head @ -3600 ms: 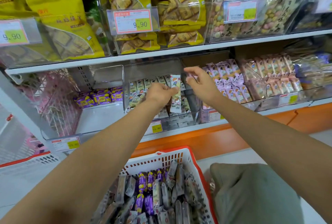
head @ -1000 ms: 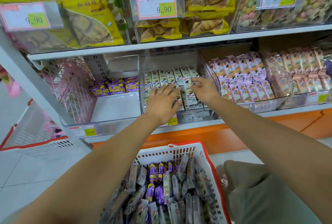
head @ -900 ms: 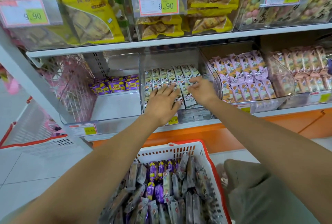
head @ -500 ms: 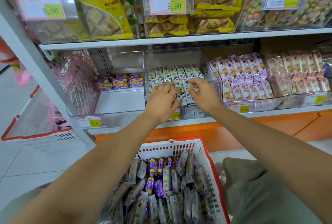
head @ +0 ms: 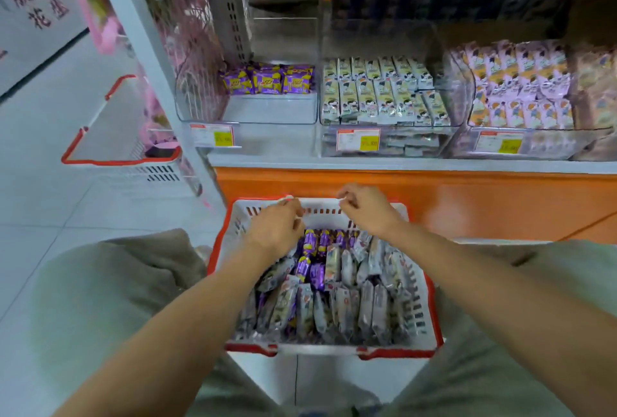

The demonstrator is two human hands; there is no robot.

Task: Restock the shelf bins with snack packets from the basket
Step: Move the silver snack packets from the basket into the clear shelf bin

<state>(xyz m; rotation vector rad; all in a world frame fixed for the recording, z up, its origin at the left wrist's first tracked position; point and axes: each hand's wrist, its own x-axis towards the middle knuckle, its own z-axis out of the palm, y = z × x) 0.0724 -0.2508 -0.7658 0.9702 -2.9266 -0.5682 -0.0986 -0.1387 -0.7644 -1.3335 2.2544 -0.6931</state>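
Hovering over basket: left hand, right hand, fingers curled, hold unclear. Snack packets just beneath fingers; shelf bin well beyond. Likely poised to pick more stock.

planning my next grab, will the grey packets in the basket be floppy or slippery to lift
Probably light and somewhat floppy: the grey packets are slim film wrappers slumped against each other. Likely slippery too, as the wrap looks glossy.
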